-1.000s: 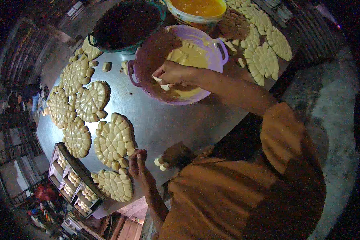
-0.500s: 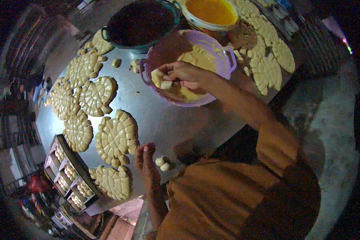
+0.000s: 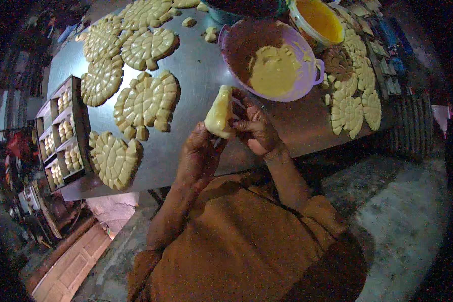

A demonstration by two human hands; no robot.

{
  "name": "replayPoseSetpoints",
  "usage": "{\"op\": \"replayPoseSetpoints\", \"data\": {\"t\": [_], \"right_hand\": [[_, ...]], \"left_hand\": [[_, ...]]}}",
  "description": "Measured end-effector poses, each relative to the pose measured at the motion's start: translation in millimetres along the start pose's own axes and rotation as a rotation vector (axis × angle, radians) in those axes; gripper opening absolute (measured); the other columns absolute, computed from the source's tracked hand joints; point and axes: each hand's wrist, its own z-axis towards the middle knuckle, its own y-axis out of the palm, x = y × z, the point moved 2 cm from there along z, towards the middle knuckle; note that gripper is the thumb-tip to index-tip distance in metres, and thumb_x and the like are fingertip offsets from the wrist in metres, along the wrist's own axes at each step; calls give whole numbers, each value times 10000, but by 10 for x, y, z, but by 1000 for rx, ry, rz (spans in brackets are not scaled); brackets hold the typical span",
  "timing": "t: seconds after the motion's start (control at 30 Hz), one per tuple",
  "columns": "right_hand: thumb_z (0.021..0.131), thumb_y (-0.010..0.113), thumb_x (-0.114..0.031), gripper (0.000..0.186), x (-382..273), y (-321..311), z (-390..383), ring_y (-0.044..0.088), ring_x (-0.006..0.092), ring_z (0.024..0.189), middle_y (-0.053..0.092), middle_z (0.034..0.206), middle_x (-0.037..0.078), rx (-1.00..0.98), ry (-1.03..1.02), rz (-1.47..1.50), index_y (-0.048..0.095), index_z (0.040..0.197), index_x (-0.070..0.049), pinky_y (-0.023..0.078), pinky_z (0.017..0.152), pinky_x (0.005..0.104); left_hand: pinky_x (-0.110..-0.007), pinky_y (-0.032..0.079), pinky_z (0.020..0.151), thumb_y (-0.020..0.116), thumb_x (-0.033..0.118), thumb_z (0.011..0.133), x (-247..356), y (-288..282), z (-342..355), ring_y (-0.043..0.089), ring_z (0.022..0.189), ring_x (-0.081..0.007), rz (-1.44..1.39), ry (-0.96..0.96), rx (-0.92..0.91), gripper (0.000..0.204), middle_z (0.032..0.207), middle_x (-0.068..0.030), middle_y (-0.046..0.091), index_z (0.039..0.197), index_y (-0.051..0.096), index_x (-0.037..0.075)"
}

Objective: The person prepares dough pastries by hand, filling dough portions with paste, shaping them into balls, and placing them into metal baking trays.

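Between my two hands is a soft, pale yellow piece of dough (image 3: pixel 219 113), drawn out long and upright, with a smooth, shiny face. My left hand (image 3: pixel 201 151) grips its lower end from the left. From the right, my right hand (image 3: pixel 256 128) pinches it, thumb across its side. Both hands are above the metal table, just in front of a purple basin (image 3: pixel 314 83) with thick yellow paste (image 3: pixel 274 73) inside. Scored dough rounds lie to the left, the closest being one round (image 3: pixel 147 103) and another (image 3: pixel 115 160). My fingers cover part of the dough.
A divided tray (image 3: pixel 80 126) with small dough pieces stands at the table's left edge. Behind the basin are a dark green tub (image 3: pixel 214 15) and a white-rimmed bucket (image 3: pixel 299 25) of orange-yellow liquid. More dough rounds (image 3: pixel 347 113) and a brown lump (image 3: pixel 337 63) lie right.
My right hand has come back from over the basin with dough, and my left hand has met it. The two small dough balls beside my left hand no longer show. The view has shifted.
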Motion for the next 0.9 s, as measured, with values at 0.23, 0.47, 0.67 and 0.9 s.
{"op": "replayPoseSetpoints", "data": {"t": [0.23,0.47,0.67,0.9], "right_hand": [[871,612,26,526,280,3,-191,522,218,1222,517,1355,78,175,-153,-162,479,1368,-77,446,1037,357],[853,662,-30,368,238,366,-368,608,267,1083,557,1258,101,-173,-650,-1546,657,1202,-147,559,884,362],[781,733,-86,378,98,445,-494,642,224,962,624,1088,80,-327,-724,-1888,673,1152,-127,570,721,331],[772,737,-70,216,-110,642,-344,664,213,740,655,898,66,-366,-297,-1537,693,984,-68,546,660,327]], "left_hand": [[-317,476,928,528,387,981,-85,-264,-130,563,1081,-181,-91,32,110,419,1195,-83,576,1240,525,58],[-262,479,837,663,228,917,126,-208,-377,586,998,-128,258,271,196,282,1099,-50,606,1116,539,72],[-247,458,812,679,178,895,198,-222,-574,583,920,-104,473,198,246,251,955,-29,633,1087,567,59],[-265,447,792,646,180,921,271,-214,-786,576,882,-113,758,134,29,229,981,-41,647,1086,630,22]]}}
